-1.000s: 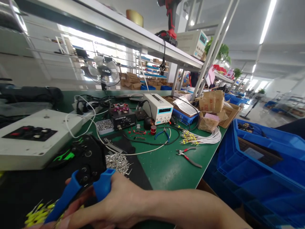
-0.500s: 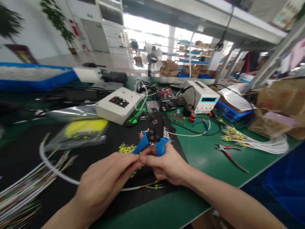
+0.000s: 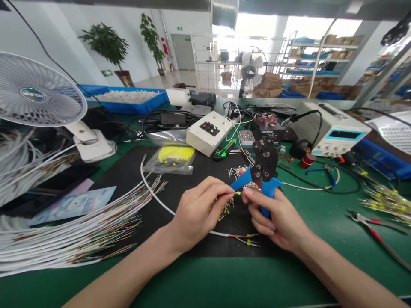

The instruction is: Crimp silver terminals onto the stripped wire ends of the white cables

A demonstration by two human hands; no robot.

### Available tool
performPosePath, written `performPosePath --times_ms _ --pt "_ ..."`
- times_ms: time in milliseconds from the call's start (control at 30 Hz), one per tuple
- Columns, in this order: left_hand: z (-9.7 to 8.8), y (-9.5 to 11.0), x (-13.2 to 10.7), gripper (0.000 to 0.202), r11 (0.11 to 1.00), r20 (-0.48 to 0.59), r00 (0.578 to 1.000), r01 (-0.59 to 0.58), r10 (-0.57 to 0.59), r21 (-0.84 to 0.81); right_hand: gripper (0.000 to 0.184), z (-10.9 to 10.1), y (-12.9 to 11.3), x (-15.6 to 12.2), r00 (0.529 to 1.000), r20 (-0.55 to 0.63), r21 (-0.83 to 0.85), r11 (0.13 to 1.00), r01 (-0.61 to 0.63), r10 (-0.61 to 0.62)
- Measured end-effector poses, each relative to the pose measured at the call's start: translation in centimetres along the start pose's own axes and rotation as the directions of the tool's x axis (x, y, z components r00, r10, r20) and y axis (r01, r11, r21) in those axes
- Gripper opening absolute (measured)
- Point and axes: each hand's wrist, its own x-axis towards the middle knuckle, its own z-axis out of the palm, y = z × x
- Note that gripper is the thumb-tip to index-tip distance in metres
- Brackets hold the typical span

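Observation:
My right hand (image 3: 275, 216) is closed round the blue handles of a black crimping tool (image 3: 262, 167), whose head points away from me. My left hand (image 3: 198, 211) pinches a small yellow terminal (image 3: 236, 193) right beside my right thumb, over a black mat (image 3: 135, 184). A thin white cable (image 3: 167, 208) with stripped coloured ends runs under both hands. Loose yellow terminals (image 3: 224, 210) lie just below my left fingers.
A bundle of white multi-core cables (image 3: 73, 233) lies at the left, beside a white desk fan (image 3: 38, 96). A bag of yellow terminals (image 3: 171, 156), a white switch box (image 3: 208, 137), a bench power supply (image 3: 334, 132) and red-handled cutters (image 3: 375, 231) sit around the mat.
The view has swung left and lowered, bringing the fan and cable bundle in. Both hands with the crimping tool now sit nearer the middle of the picture.

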Motion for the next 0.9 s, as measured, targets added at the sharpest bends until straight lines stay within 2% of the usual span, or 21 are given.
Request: performPosePath --times_ms 100,200,233,300,433,600,733,900 --pt "-0.6 0.4 0.5 0.009 0.975 -0.093 0.976 0.183 -0.195 -0.122 0.024 -0.4 -0.1 -0.1 0.994 0.077 0.081 0.993 -0.084 0.077" --pt "-1.0 0.4 1.0 0.013 0.869 -0.167 0.889 0.352 -0.427 -0.349 0.009 -0.3 0.0 -0.5 0.961 0.241 0.156 0.972 -0.177 0.137" --pt "-1.1 0.2 1.1 0.015 0.819 -0.171 0.858 0.375 -0.484 -0.435 0.007 -0.2 0.0 -0.7 0.944 0.294 0.188 0.960 -0.208 0.147" --pt "-1.2 -0.1 1.3 0.018 0.722 -0.157 0.821 0.371 -0.549 -0.584 0.022 0.3 0.1 -1.1 0.900 0.400 0.221 0.934 -0.280 0.175" --pt "-1.0 -0.3 1.4 0.020 0.582 -0.089 0.803 0.347 -0.590 -0.735 0.042 1.3 -0.1 -1.8 0.812 0.520 0.149 0.908 -0.392 0.265" --pt "-0.5 0.2 1.1 0.019 0.438 0.022 0.785 0.369 -0.619 -0.820 0.049 1.5 -0.5 -2.1 0.788 0.483 0.068 0.882 -0.467 0.380" --pt "-0.1 0.4 1.0 0.019 0.325 0.082 0.780 0.351 -0.620 -0.878 0.052 1.4 -0.4 -2.1 0.773 0.499 0.057 0.875 -0.481 0.392" --pt "0.2 0.6 0.8 0.018 0.221 0.133 0.778 0.331 -0.614 -0.917 0.048 1.6 -0.2 -2.1 0.746 0.554 0.112 0.855 -0.507 0.369"
